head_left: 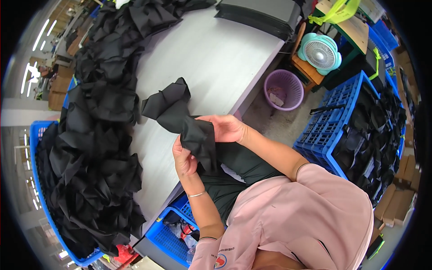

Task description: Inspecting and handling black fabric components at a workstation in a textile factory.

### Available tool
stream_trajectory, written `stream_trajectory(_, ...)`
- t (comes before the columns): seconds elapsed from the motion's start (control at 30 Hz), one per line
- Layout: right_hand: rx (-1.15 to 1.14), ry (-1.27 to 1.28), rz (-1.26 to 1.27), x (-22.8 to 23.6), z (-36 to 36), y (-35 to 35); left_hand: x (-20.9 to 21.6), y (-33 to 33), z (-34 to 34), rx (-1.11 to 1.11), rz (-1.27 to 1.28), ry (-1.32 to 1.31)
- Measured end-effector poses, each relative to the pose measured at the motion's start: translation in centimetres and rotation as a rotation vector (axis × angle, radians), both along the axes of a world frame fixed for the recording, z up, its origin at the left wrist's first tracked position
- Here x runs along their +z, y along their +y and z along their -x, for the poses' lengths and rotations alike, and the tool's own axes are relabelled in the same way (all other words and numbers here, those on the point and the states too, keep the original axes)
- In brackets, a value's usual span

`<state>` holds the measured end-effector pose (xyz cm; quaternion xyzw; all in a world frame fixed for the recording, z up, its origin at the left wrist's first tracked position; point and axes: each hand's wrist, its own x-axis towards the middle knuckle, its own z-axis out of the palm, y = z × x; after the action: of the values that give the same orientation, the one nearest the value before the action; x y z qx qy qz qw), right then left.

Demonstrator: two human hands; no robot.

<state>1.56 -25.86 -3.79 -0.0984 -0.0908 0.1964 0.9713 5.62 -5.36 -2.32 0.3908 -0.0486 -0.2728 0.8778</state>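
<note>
A piece of black fabric [173, 108] is stretched between my hands over the near edge of the pale table [189, 54]. Its far end rests crumpled on the tabletop, and its near end hangs down over my lap. My left hand [184, 157] has its fingers curled and pinched on the cloth's left edge. At the other side, my right hand [224, 128] grips the cloth's upper right edge, with some of its fingers hidden behind the fabric. A big heap of similar black fabric pieces [94, 166] lies to the left.
The heap spills from a blue crate [38, 180]. Flat dark panels are stacked [258, 13] at the table's far end. A purple basket [283, 90] and a turquoise fan [319, 53] stand right. Blue crates of black items [326, 121] line the right; another blue crate [166, 240] sits below the table edge.
</note>
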Motion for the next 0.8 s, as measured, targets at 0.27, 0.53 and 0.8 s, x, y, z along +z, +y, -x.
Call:
stream_trajectory(0.27, -0.039, -0.030, 0.230, -1.2, -1.6, 0.7, 1.6, 1.1, -1.8, 0.091, -0.270, -0.058)
stream_trajectory(0.53, -0.390, -0.055, 1.014, 2.2, -1.6, 0.1, 1.9, -0.5, -0.5, 0.485, -0.504, -0.281)
stream_trajectory(0.8, -0.880, 0.001, 1.634, 3.7, -0.9, 1.5, 1.9, -2.3, 1.4, 0.815, -0.712, -0.470)
